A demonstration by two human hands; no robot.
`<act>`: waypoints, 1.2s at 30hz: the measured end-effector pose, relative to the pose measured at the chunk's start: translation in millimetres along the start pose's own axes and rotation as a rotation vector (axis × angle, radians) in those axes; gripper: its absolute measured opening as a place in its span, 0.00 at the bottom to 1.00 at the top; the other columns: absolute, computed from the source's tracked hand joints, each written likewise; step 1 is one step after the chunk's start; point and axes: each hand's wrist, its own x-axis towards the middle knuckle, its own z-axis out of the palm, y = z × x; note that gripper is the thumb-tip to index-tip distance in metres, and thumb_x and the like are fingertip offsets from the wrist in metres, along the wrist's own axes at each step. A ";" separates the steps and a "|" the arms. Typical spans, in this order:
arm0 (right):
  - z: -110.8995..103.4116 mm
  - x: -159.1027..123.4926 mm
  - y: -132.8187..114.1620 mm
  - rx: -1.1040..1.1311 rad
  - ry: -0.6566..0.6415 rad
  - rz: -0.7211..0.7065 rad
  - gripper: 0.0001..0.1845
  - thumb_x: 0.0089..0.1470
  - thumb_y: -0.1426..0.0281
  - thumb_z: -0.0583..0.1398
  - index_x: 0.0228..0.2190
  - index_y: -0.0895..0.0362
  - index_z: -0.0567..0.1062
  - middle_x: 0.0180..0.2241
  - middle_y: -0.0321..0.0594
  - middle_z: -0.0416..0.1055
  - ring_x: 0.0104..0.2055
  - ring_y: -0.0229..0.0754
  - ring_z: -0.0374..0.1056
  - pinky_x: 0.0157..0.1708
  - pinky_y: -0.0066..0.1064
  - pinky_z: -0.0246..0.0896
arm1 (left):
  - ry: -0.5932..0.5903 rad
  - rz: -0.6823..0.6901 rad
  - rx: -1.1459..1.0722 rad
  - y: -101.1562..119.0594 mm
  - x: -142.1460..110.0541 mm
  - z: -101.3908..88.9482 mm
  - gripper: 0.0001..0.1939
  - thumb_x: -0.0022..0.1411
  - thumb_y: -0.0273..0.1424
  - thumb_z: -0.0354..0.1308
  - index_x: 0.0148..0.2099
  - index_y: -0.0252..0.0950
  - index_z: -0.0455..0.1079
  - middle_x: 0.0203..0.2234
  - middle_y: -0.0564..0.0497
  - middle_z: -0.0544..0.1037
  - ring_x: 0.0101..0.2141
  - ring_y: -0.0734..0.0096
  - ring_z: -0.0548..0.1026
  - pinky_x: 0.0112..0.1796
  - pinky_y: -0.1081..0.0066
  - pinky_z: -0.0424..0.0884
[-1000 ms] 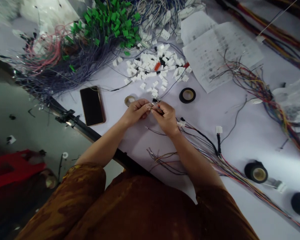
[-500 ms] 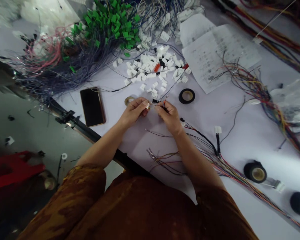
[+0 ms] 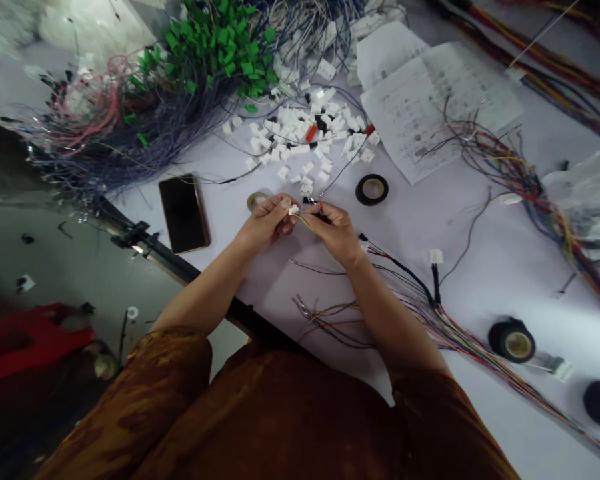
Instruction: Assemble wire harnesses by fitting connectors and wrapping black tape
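My left hand (image 3: 267, 222) is closed in a pinch on a small white connector (image 3: 293, 210) above the white table (image 3: 480, 267). My right hand (image 3: 334, 229) is closed on thin wires (image 3: 306, 221), one yellow, that run into that connector. The two hands nearly touch. Just beyond them lies a heap of white connectors (image 3: 305, 137) with a few black and red ones. A small roll of tape (image 3: 256, 199) sits partly hidden behind my left fingers.
A black phone (image 3: 183, 213) lies left of my hands. A black tape roll (image 3: 371, 190) sits to the right, another (image 3: 511, 341) near the front right. Wire bundles with green tags (image 3: 215, 47) fill the back left. Printed sheets (image 3: 430, 100) and a coloured harness (image 3: 450, 327) lie right.
The hands stayed together at the same spot. The yellow wire now shows between them, leading into the white connector. The view shifted slightly.
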 end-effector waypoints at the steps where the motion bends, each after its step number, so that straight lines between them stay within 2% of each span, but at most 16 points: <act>1: -0.3 -0.2 0.5 -0.016 -0.003 -0.014 0.11 0.55 0.63 0.61 0.27 0.56 0.72 0.25 0.32 0.59 0.28 0.33 0.51 0.30 0.28 0.51 | -0.002 -0.004 0.022 -0.3 -0.2 -0.8 0.24 0.54 0.51 0.68 0.34 0.34 0.70 0.19 0.57 0.69 0.16 0.83 0.62 0.18 0.79 0.56; 3: 0.7 -1.0 1.8 -0.084 0.023 -0.071 0.10 0.55 0.65 0.60 0.25 0.56 0.69 0.24 0.31 0.58 0.27 0.33 0.50 0.30 0.28 0.50 | 0.003 0.019 0.094 -1.2 -0.9 -1.8 0.24 0.54 0.51 0.68 0.33 0.34 0.70 0.19 0.57 0.69 0.16 0.84 0.62 0.18 0.79 0.56; 8: 10.0 -4.7 6.2 -0.318 0.176 -0.266 0.15 0.55 0.69 0.59 0.21 0.54 0.59 0.23 0.31 0.56 0.28 0.34 0.51 0.32 0.30 0.51 | 0.045 0.174 0.237 -3.4 -2.5 -0.3 0.20 0.57 0.47 0.67 0.32 0.34 0.69 0.19 0.57 0.69 0.18 0.83 0.64 0.20 0.79 0.59; 11: 8.8 -5.3 5.5 -0.235 0.126 -0.177 0.13 0.54 0.69 0.58 0.22 0.55 0.62 0.23 0.30 0.56 0.27 0.34 0.51 0.30 0.29 0.50 | 0.014 0.162 0.206 -2.2 -2.4 -0.8 0.20 0.57 0.47 0.67 0.32 0.34 0.70 0.19 0.57 0.69 0.18 0.83 0.64 0.20 0.79 0.59; 15: -4.7 -1.3 1.2 -0.078 -0.080 0.007 0.08 0.53 0.66 0.60 0.26 0.56 0.68 0.22 0.29 0.56 0.25 0.32 0.50 0.26 0.28 0.48 | -0.035 0.111 0.198 0.0 -2.8 -4.3 0.21 0.56 0.48 0.67 0.32 0.34 0.71 0.20 0.56 0.70 0.17 0.83 0.64 0.19 0.79 0.59; 18: -10.4 1.3 1.3 -0.085 -0.153 0.042 0.09 0.52 0.66 0.60 0.25 0.56 0.68 0.21 0.29 0.55 0.24 0.32 0.49 0.25 0.27 0.46 | -0.052 0.100 0.240 -0.9 -4.1 -4.4 0.21 0.56 0.49 0.67 0.32 0.34 0.71 0.20 0.55 0.70 0.17 0.83 0.64 0.18 0.79 0.59; 20: -8.4 1.0 3.5 -0.118 -0.128 0.010 0.08 0.52 0.67 0.60 0.25 0.56 0.68 0.21 0.29 0.56 0.25 0.32 0.51 0.26 0.27 0.47 | -0.033 0.143 0.303 -2.5 -5.1 -2.2 0.20 0.57 0.48 0.66 0.32 0.34 0.72 0.18 0.56 0.69 0.17 0.83 0.63 0.18 0.79 0.58; 23: -1.6 -1.2 7.8 -0.170 0.007 -0.082 0.08 0.53 0.67 0.60 0.25 0.57 0.69 0.23 0.30 0.60 0.27 0.33 0.54 0.30 0.28 0.52 | 0.000 0.237 0.389 -4.8 -5.9 1.7 0.19 0.59 0.47 0.65 0.32 0.34 0.73 0.17 0.56 0.68 0.17 0.82 0.63 0.19 0.79 0.57; 25: 1.4 -2.3 10.1 -0.181 0.051 -0.107 0.09 0.54 0.65 0.60 0.26 0.56 0.69 0.24 0.31 0.62 0.28 0.34 0.56 0.32 0.29 0.54 | 0.016 0.252 0.374 -6.1 -5.7 3.1 0.19 0.60 0.47 0.64 0.32 0.35 0.72 0.17 0.56 0.68 0.17 0.82 0.63 0.19 0.78 0.58; 28: 1.7 -2.4 12.0 -0.180 0.039 -0.104 0.09 0.55 0.65 0.60 0.26 0.56 0.69 0.25 0.32 0.63 0.29 0.35 0.57 0.34 0.30 0.55 | 0.042 0.245 0.315 -8.0 -4.8 3.9 0.20 0.61 0.49 0.63 0.32 0.37 0.69 0.18 0.56 0.69 0.17 0.81 0.64 0.19 0.78 0.59; 31: 1.0 -2.0 11.2 -0.180 0.053 -0.116 0.10 0.54 0.65 0.60 0.25 0.56 0.68 0.24 0.32 0.62 0.29 0.35 0.57 0.34 0.30 0.56 | 0.013 0.249 0.318 -9.5 -4.5 5.0 0.19 0.60 0.48 0.64 0.31 0.37 0.68 0.17 0.57 0.68 0.17 0.81 0.64 0.20 0.78 0.60; 33: 0.6 -1.9 8.7 -0.146 0.046 -0.107 0.12 0.55 0.62 0.61 0.25 0.55 0.68 0.25 0.32 0.62 0.29 0.35 0.56 0.33 0.30 0.56 | -0.012 0.236 0.291 -9.5 -4.3 5.6 0.19 0.60 0.48 0.64 0.31 0.37 0.68 0.17 0.57 0.69 0.18 0.81 0.65 0.20 0.78 0.62; 36: -2.8 -1.3 3.2 -0.031 0.016 -0.020 0.17 0.59 0.56 0.58 0.27 0.55 0.68 0.23 0.32 0.59 0.27 0.34 0.54 0.29 0.29 0.53 | 0.020 0.207 0.199 -7.9 -3.3 4.8 0.20 0.59 0.49 0.64 0.31 0.36 0.69 0.18 0.56 0.70 0.17 0.82 0.65 0.19 0.79 0.61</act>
